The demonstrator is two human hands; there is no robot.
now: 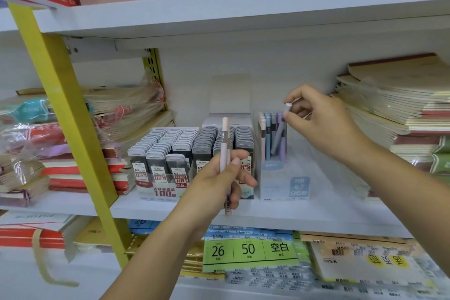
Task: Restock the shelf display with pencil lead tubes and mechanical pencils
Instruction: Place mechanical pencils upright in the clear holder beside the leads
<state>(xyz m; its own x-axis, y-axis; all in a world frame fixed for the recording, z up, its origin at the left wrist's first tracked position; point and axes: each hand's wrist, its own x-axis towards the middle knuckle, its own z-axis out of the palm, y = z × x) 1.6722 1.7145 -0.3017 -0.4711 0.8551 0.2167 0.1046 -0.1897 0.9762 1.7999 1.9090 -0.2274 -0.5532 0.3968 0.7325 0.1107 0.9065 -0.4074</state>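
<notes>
Two pencils are in hand. The left hand [219,178] holds the pink pencil [224,143] upright, its fingers [241,154] curled round the lower barrel, just in front of the lead tubes [170,143]. The right hand [321,124] pinches the capped top of the lilac pencil [280,134] between thumb and fingers [295,96]. That pencil is tilted, and its lower end is already inside the clear pencil box [285,187] among the others standing there.

Lead tubes: two trays sit side by side at the middle of the shelf [292,217], left of the pencil box, with rows packed close. This part of the restock appears complete or nearly so.

Pencils: only a small cluster of pink, blue and lilac ones stands at the far left of the box. The rest of it looks unfilled, so this part is judged to be at an early stage.

Outstanding: release the lilac pencil and seat the pink one. Further stock is likely needed, and none is visible. Notebooks [389,105] are stacked to the right.
</notes>
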